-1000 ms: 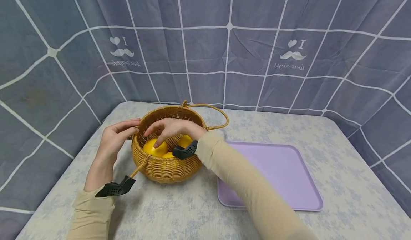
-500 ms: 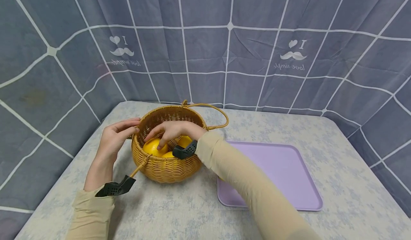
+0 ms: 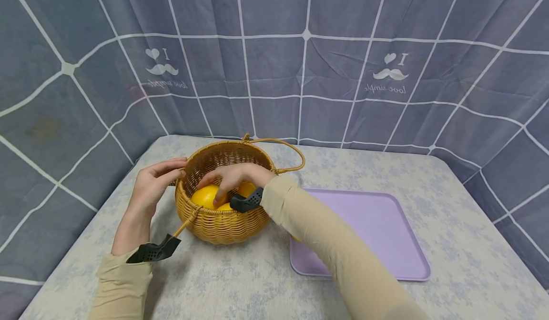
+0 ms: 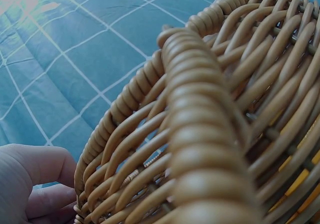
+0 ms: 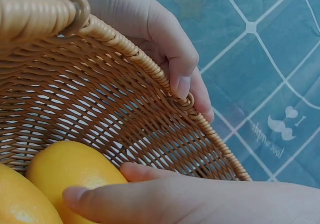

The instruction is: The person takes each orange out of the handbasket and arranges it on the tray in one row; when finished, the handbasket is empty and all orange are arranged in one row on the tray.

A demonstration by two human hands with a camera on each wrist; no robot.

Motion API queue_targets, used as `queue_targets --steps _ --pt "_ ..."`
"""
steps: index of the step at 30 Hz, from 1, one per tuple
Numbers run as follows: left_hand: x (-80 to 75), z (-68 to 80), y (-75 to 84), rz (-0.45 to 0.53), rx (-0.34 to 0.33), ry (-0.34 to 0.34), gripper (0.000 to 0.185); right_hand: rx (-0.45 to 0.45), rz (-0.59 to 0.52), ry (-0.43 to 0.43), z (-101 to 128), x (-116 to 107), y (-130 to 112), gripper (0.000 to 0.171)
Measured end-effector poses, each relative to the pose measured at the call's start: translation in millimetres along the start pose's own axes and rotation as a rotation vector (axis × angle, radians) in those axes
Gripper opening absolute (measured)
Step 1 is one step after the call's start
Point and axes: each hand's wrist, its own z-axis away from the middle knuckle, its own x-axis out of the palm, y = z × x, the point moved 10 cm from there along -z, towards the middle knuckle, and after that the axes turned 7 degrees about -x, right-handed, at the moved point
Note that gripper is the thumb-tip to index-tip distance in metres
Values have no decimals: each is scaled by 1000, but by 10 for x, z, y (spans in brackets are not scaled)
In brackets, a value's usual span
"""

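Observation:
A round wicker basket (image 3: 227, 227) stands at the left of the table with several yellow fruits inside. My left hand (image 3: 150, 186) pinches its left rim between thumb and fingers, as the right wrist view also shows. Reaching into the basket, my right hand (image 3: 233, 175) has its thumb and fingers around a smooth yellow fruit (image 3: 202, 197). The thumb lies along the fruit (image 5: 75, 166) in the right wrist view, and the other fingers are mostly hidden behind it. Another yellow fruit (image 5: 20, 199) lies beside it. The left wrist view shows mainly the basket's wrapped handle (image 4: 200, 119).
A flat lilac tray (image 3: 373, 229) lies to the right of the basket, partly under my right sleeve. A sliver of something yellow (image 3: 294, 238) shows at its left edge beneath the sleeve. One basket handle (image 3: 296, 158) sticks out to the right. A grey-blue curtain (image 3: 274, 72) stands behind.
My right hand has sunk slightly deeper into the basket and shifted right, its thumb sliding from the fruit's top to its near right side. The left hand stays on the rim.

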Motion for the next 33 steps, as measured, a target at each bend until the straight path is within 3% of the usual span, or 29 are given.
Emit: queue_targets --steps 4,6,12,21,29,33 --pt "-7 -1 -1 21 3 2 34 -10 -22 -5 -8 5 -7 59" --pt "32 85 124 -56 -12 8 40 -6 -28 10 -4 -7 -6 55" --pt "51 117 171 -65 -30 24 38 43 -57 69 26 -48 33 46" --pt "51 128 179 -67 -22 26 39 67 -55 -22 21 31 61 63" --pt "50 114 176 -80 -24 34 39 -12 -162 -38 -3 77 -3 46" --pt "50 116 174 -75 -30 34 38 1 -187 -28 3 74 5 40"
